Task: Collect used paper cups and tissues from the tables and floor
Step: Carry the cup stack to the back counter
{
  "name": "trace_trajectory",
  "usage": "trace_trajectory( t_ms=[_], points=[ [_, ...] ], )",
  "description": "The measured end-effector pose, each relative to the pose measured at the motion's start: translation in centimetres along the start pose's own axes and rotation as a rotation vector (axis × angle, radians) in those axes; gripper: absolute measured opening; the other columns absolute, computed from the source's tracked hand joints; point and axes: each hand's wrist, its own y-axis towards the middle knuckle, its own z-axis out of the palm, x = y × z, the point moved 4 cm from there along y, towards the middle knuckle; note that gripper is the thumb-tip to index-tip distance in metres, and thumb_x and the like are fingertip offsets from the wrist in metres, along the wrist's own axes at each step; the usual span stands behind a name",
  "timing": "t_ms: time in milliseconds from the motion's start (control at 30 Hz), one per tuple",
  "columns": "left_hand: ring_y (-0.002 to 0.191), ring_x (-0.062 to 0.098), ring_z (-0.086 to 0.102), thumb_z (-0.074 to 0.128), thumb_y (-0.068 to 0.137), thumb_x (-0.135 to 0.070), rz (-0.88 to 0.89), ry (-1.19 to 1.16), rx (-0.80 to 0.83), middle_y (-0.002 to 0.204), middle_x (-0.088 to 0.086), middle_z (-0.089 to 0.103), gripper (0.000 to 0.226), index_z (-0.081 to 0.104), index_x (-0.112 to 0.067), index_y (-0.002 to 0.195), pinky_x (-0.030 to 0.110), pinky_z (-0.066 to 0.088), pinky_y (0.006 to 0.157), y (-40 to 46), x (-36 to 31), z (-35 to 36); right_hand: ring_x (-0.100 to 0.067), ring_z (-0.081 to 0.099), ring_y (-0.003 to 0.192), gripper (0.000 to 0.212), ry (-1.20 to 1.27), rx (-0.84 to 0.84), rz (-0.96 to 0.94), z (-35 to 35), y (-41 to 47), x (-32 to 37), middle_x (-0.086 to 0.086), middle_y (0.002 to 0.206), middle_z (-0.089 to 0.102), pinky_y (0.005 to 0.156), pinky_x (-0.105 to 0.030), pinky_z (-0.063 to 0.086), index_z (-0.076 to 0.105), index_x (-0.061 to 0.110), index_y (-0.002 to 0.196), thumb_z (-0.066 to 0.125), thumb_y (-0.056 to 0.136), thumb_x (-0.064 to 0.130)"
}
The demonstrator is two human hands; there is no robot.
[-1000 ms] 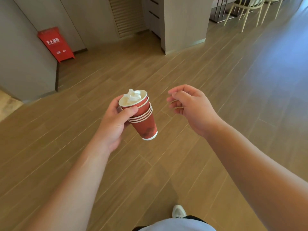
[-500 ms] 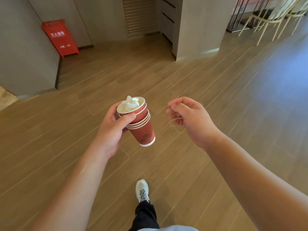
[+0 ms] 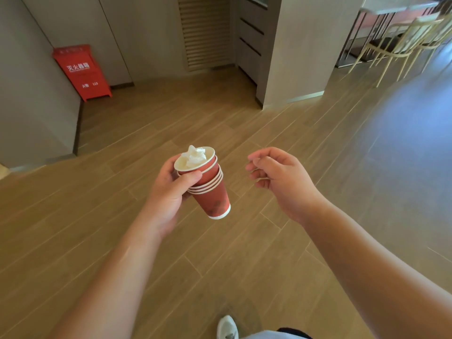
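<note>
A nested stack of several red paper cups (image 3: 210,192) with white rims is tilted in my left hand (image 3: 171,192), thumb across the front near the top. Crumpled white tissue (image 3: 194,155) sits in the top cup's mouth. My right hand (image 3: 278,178) floats to the right of the stack, apart from it, fingers loosely curled and holding nothing.
Wooden plank floor (image 3: 244,253) stretches all around. A red fire-extinguisher box (image 3: 82,72) stands against the wall at back left. A grey pillar (image 3: 293,50) rises at back centre. Pale chairs (image 3: 401,42) and a table (image 3: 396,6) stand at far right. My shoe (image 3: 226,327) shows at the bottom.
The view has moved forward and tilted up; the red box and pillar sit lower in frame. Both hands keep their pose, the stack still held. My shoe has shifted as I walk.
</note>
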Motion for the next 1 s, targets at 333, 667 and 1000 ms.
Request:
trace_trajectory(
  t_ms=[333,667,1000],
  points=[
    [0.095,0.008,0.07,0.079,0.054,-0.036,0.011,0.018,0.01,0.113,-0.004,0.073,0.077,0.059,-0.023,0.127,0.024,0.054,0.073,10.5,-1.7,-1.6,-0.011,0.062,0.073,0.022,0.041,-0.034,-0.013,1.1,10.1,0.6,0.003,0.083,0.072,0.068,-0.028,0.05,0.071,0.023,0.086,0.053,0.093,0.011],
    [0.097,0.008,0.07,0.08,0.056,-0.035,-0.005,0.057,-0.005,0.111,-0.007,0.074,0.068,0.062,-0.027,0.122,0.024,0.053,0.074,26.8,-2.7,0.4,-0.01,0.064,0.073,0.018,0.099,-0.011,0.017,-1.0,26.8,0.8,0.003,0.083,0.072,0.067,-0.028,0.049,0.072,0.025,0.085,0.056,0.087,0.018],
    [0.095,0.008,0.07,0.08,0.055,-0.036,-0.016,0.084,-0.015,0.113,-0.005,0.073,0.074,0.062,-0.024,0.126,0.024,0.053,0.073,43.1,-5.5,4.6,-0.012,0.064,0.076,0.018,0.086,-0.017,0.032,-5.4,43.6,4.1,0.004,0.082,0.072,0.067,-0.028,0.049,0.073,0.026,0.084,0.056,0.078,0.026]
  ],
)
